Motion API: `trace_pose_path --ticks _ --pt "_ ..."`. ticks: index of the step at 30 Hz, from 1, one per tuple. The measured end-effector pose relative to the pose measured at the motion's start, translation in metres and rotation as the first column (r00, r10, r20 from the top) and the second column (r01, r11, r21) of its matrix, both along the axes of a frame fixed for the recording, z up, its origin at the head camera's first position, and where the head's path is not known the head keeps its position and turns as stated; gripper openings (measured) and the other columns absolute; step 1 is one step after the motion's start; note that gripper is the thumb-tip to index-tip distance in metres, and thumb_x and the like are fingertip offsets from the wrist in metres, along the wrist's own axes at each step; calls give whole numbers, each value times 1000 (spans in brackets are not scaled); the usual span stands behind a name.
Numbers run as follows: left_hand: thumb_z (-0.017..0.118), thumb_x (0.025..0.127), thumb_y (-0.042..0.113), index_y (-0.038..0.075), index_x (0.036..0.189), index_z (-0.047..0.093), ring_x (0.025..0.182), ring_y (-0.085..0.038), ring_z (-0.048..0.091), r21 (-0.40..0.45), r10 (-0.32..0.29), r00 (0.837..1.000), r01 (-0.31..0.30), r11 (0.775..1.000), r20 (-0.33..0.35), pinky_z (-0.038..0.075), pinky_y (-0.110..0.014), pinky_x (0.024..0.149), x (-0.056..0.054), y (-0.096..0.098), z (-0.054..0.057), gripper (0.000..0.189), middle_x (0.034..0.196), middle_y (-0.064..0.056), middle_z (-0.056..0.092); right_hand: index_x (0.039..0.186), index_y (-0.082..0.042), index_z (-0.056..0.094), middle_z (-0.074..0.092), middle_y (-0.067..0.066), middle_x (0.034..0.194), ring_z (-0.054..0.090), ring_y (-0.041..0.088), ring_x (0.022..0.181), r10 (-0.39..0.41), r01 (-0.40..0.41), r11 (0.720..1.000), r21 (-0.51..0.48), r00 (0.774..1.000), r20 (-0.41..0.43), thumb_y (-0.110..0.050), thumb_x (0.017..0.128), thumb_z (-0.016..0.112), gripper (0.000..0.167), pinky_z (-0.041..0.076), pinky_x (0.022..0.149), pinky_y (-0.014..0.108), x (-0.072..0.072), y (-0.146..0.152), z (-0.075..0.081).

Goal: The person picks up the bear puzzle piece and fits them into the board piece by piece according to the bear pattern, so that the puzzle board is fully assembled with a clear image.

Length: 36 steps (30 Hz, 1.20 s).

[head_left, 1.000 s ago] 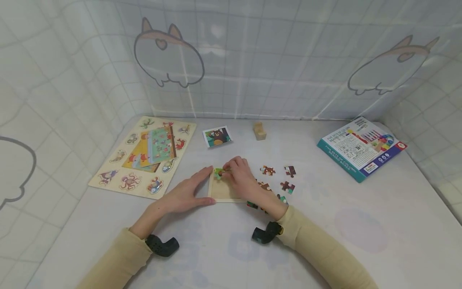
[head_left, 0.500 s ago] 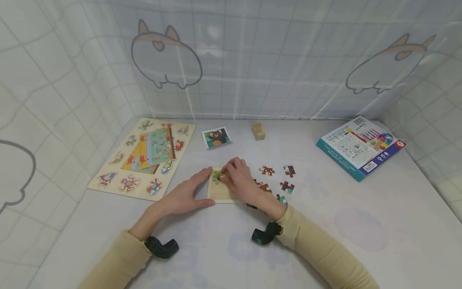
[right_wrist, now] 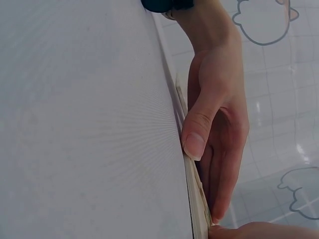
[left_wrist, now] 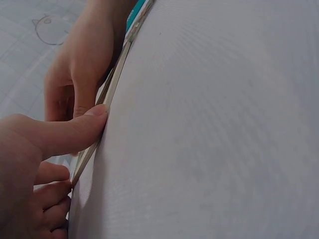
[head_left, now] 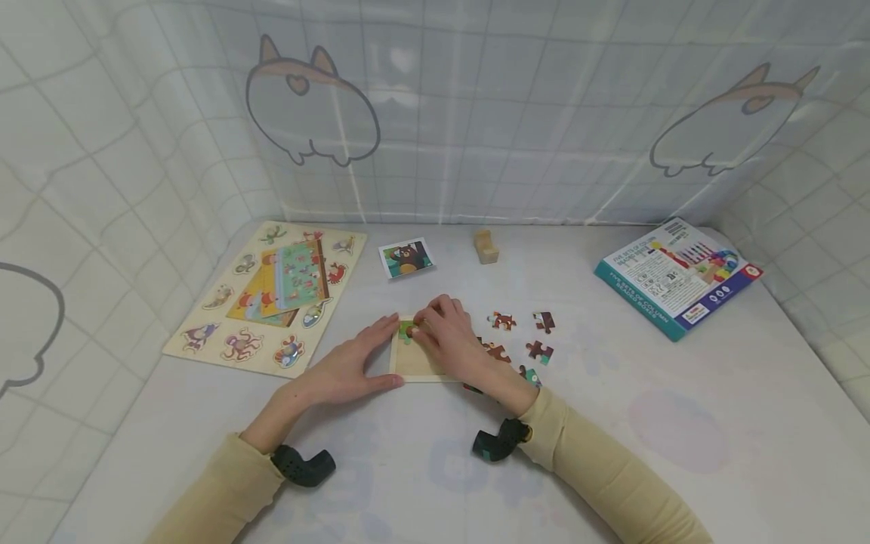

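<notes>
A shallow wooden puzzle tray [head_left: 416, 379] lies on the table. In its far left corner is a green-and-brown jigsaw piece [head_left: 405, 332], partly covered by fingers. My right hand [head_left: 448, 340] has its curled thumb and fingertips at this corner, pinching a jigsaw piece mostly hidden beneath them. My left hand [head_left: 345, 370] steadies the tray's left side, its thumb [left_wrist: 87, 127] on the near corner and its extended fingers at the far one. To the right of the tray lie several loose jigsaw pieces [head_left: 540, 351], some hidden behind the right wrist.
A large wooden sea-animal board [head_left: 265, 364] with two picture boards on it lies at left. Behind the tray are a bear picture card [head_left: 408, 258] and a small wooden block [head_left: 486, 248]. A teal-and-white box [head_left: 680, 279] lies at back right.
My right fingertips have shifted slightly left and down onto the tray's far left corner, covering more of the green piece. The left hand stays on the tray's edge.
</notes>
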State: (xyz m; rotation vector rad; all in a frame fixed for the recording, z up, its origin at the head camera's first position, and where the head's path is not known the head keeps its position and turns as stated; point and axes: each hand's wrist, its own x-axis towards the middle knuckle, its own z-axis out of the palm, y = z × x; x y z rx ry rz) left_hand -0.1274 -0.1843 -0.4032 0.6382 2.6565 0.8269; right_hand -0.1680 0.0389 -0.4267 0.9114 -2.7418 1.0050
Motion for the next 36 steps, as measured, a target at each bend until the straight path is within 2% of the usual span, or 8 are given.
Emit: trace_pose_path --ticks 8,13,16,19,24,27,30,36 --pt "71 90 46 14 159 27 154 -29 15 -10 -27 999 27 1000 -19 27 -55 120 0 0 -2 89 168 -2 16 123 -5 65 52 13 119 46 29 109 -21 22 1000 22 1000 -20 -22 99 64 29 43 91 48 0 0 1" --pt "69 92 45 15 159 29 154 -31 14 -29 -52 998 51 998 -43 29 -55 119 1 0 -3 83 169 -5 14 124 -5 65 52 13 120 46 29 109 -38 39 998 41 999 -16 -23 99 64 31 44 92 49 0 -1 1" --pt "67 94 44 15 159 29 154 -35 12 -33 -69 996 67 997 -54 28 -57 119 2 0 -3 81 169 -9 11 125 -6 65 51 12 121 46 28 109 -43 43 998 46 999 0 -24 99 64 32 44 94 48 0 -1 1" --pt "67 94 43 16 159 27 155 -34 10 -46 -78 995 76 996 -57 24 -56 121 3 1 -2 80 169 -7 8 126 -6 65 51 12 122 46 27 110 -45 44 998 49 999 9 -25 99 63 33 44 95 48 0 -1 1" --pt "64 96 43 13 159 26 155 -29 11 -79 -99 992 93 993 -74 17 -52 124 5 4 -1 80 169 -3 12 125 -5 65 51 13 121 46 29 111 -47 47 998 46 999 -6 -25 99 64 33 44 95 48 1 -1 0" --pt "62 97 45 13 159 25 155 -26 12 -104 -110 991 102 989 -70 21 -49 124 6 5 -1 80 168 -2 16 125 -6 65 51 12 121 46 28 111 -52 52 997 53 999 -14 -25 99 64 33 44 95 47 2 -1 -1" --pt "62 97 44 11 159 25 155 -28 15 -111 -123 989 114 987 -78 25 -50 122 6 5 -2 80 167 -4 18 125 -6 66 51 11 121 46 28 111 -52 53 997 57 998 -21 -26 99 64 33 44 95 46 2 -1 -1" --pt "62 97 43 13 160 24 155 -26 15 -106 -117 990 109 988 -76 26 -50 122 6 4 -2 79 168 -2 17 125 -6 66 51 11 121 47 28 111 -49 50 997 52 998 -28 -25 98 65 33 44 94 46 2 -1 -1"
